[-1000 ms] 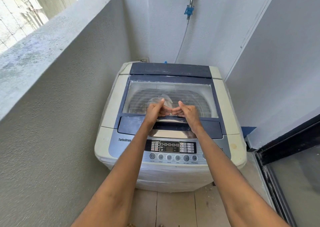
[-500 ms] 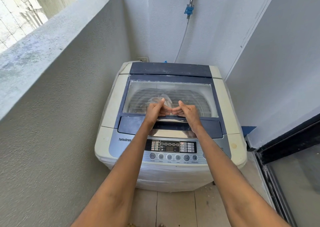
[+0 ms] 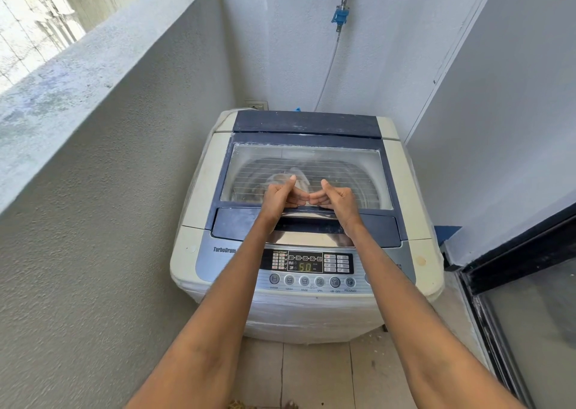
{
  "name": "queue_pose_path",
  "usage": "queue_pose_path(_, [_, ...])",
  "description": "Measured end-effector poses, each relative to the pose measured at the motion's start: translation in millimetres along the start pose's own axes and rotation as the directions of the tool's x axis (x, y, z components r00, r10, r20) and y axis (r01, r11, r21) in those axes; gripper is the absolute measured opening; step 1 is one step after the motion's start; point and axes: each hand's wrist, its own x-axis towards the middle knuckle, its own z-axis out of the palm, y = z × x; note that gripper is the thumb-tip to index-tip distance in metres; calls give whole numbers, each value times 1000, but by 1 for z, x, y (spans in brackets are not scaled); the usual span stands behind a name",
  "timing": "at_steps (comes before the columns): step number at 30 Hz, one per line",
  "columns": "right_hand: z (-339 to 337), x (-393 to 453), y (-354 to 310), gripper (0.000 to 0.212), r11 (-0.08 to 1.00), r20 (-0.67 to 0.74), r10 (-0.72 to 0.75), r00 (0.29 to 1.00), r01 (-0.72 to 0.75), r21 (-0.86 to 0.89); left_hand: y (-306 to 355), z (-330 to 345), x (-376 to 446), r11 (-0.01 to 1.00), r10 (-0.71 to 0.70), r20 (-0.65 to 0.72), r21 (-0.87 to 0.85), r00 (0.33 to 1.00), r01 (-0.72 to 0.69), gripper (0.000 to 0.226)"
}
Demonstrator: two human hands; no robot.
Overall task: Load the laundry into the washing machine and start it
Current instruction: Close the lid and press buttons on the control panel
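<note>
Clear-lidded washing machine (image 3: 307,196), lid shut: my left hand (image 3: 279,198) and right hand (image 3: 338,200) curl into empty fists, thumbs up, fingertips touching.

Both bare forearms extended forward and converging toward the centre. Left hand (image 3: 278,197) curled into a loose fist, thumb raised and angled up. Right hand (image 3: 338,199) mirrored, likewise fisted with thumb raised. Curled fingertips (image 3: 300,199) of both hands meeting at the midline, knuckles touching or just beside each other. Nothing gripped in either.
</note>
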Motion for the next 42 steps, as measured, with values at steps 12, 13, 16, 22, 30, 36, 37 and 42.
queue_pose_path(12, [0, 1, 1, 42, 1000, 4, -4, 1000, 4, -6, 1, 0, 0, 1000, -3, 4, 2, 1000, 3, 50])
queue_pose_path(13, [0, 1, 2, 42, 1000, 2, -5, 1000, 5, -8, 0, 0, 0, 1000, -3, 6, 3, 1000, 3, 50])
queue_pose_path(16, [0, 1, 1, 43, 1000, 2, -10, 1000, 10, -18, -1, -1, 0, 1000, -2, 9, 11, 1000, 2, 50])
queue_pose_path(22, [0, 2, 3, 44, 1000, 0, -5, 1000, 5, -17, -1, -1, 1, 1000, -4, 5, 9, 1000, 4, 50])
queue_pose_path(30, [0, 1, 1, 44, 1000, 0, 8, 1000, -8, -12, 1, 0, 0, 1000, -5, 2, 2, 1000, 5, 50])
queue_pose_path(36, [1, 0, 0, 43, 1000, 3, 7, 1000, -7, -17, 1, 1, 0, 1000, -5, -4, 7, 1000, 5, 49])
queue_pose_path(37, [1, 0, 0, 43, 1000, 0, 0, 1000, 0, -13, 0, 1, 0, 1000, 0, -8, 2, 1000, 0, 49])
queue_pose_path(42, [1, -4, -5, 40, 1000, 4, 26, 1000, -26, 8, -1, 0, 0, 1000, -8, -20, -6, 1000, 8, 46])
